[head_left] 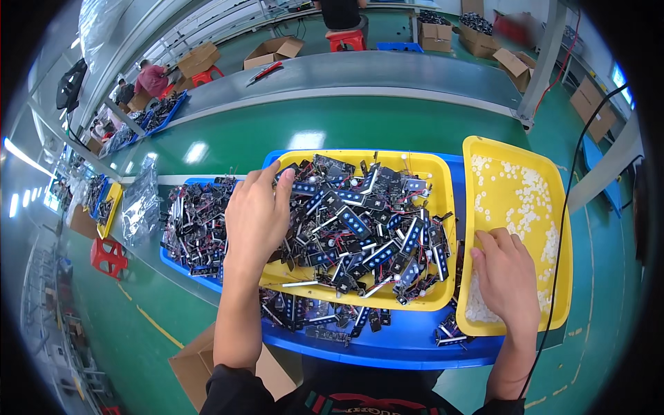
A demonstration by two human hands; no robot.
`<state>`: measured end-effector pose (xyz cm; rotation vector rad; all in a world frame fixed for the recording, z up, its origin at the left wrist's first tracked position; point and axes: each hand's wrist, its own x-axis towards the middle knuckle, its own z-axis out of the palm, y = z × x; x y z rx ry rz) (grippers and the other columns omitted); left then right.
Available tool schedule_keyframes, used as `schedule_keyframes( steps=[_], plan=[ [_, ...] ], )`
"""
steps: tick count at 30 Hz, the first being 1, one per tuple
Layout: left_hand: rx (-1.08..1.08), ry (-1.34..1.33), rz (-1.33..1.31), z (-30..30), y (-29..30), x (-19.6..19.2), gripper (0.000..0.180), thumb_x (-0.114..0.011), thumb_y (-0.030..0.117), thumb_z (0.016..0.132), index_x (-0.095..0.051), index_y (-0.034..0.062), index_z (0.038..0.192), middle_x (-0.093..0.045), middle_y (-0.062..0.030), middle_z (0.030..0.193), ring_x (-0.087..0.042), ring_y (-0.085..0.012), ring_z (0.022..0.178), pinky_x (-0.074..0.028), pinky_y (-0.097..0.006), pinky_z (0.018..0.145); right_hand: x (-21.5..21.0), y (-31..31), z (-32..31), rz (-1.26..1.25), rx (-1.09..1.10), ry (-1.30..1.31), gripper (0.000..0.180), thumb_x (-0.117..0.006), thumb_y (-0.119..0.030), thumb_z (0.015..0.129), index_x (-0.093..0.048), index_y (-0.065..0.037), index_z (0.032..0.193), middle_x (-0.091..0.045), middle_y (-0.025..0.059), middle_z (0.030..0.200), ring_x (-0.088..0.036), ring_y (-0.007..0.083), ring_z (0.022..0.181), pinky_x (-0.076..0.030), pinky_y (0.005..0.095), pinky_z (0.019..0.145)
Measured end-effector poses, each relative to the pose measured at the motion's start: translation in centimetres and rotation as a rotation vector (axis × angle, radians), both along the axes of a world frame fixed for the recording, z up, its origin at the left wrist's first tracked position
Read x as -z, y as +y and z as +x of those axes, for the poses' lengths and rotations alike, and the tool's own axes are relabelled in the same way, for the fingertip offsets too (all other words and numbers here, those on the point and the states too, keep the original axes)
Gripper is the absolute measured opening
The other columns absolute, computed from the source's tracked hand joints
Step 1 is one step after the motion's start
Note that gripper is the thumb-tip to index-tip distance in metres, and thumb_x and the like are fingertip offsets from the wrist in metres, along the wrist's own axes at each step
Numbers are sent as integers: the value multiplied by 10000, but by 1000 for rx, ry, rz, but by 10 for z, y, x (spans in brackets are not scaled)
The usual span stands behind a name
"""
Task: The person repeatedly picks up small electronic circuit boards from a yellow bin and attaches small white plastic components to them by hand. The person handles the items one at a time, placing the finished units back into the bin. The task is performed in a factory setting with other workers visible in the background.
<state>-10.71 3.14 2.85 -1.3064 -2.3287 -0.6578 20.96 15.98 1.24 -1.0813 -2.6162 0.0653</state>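
At the left of the frame, a red plastic stool stands on the green floor, and a clear plastic bag lies just left of a blue tray heaped with small dark circuit boards. That tray's lower left edge is exposed.

Left of centre, the left hand reaches over the left rim of the middle yellow tray, thumb toward the pile and fingers bent. Whether it grasps anything I cannot tell, as the hand's back hides the fingertips. The wired circuit boards fill this tray at the centre of the frame, with a bare strip of yellow along its lower left edge. Below it, the front edge of a larger blue tray curves toward the person's body; loose boards lie between the two rims.

Right of centre, the right hand is lowered into a second yellow tray, fingers curled down beside its left wall; I cannot tell whether they pinch a piece. Small white plastic pieces scatter across that tray, thickest along its right side and lower left corner. A black cable crosses in front of the tray's right part, leaving a narrow gap beside the right hand.
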Motion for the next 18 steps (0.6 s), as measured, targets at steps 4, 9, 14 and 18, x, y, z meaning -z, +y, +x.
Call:
schedule_keyframes(
  steps=[4, 9, 14, 18],
  plan=[
    [223, -152, 46, 37, -27, -38, 226, -602, 141, 914, -657, -17, 1065, -673, -183, 1015, -651, -302, 909, -503, -377, 773, 1, 5, 7, -13, 17, -67, 261, -668, -95, 795, -620, -15, 1039, -574, 141, 958, -566, 335, 887, -471, 431, 777],
    [703, -317, -562, 85, -88, -38, 286, -744, 204, 777, -689, 56, 1015, -691, -78, 904, -669, -257, 814, -533, -359, 705, -1, 6, 14, -131, 19, -98, 240, -671, -70, 774, -613, -16, 1001, -578, 155, 946, -583, 346, 889, -480, 445, 768],
    [785, -10, -659, 97, -97, 10, 370, -656, 191, 801, -640, 45, 1141, -646, -85, 1129, -643, -218, 999, -538, -334, 783, -4, 10, 13, -175, -25, -166, 260, -668, -21, 732, -602, -12, 983, -589, 160, 909, -591, 345, 870, -486, 438, 760],
    [570, 12, -731, 102, -100, 21, 401, -601, 113, 788, -606, 15, 1178, -626, -105, 1104, -640, -219, 969, -535, -327, 791, -5, 9, 11, -155, -39, -152, 285, -646, 18, 705, -601, -11, 985, -586, 156, 888, -589, 344, 862, -487, 435, 744]
  ],
)
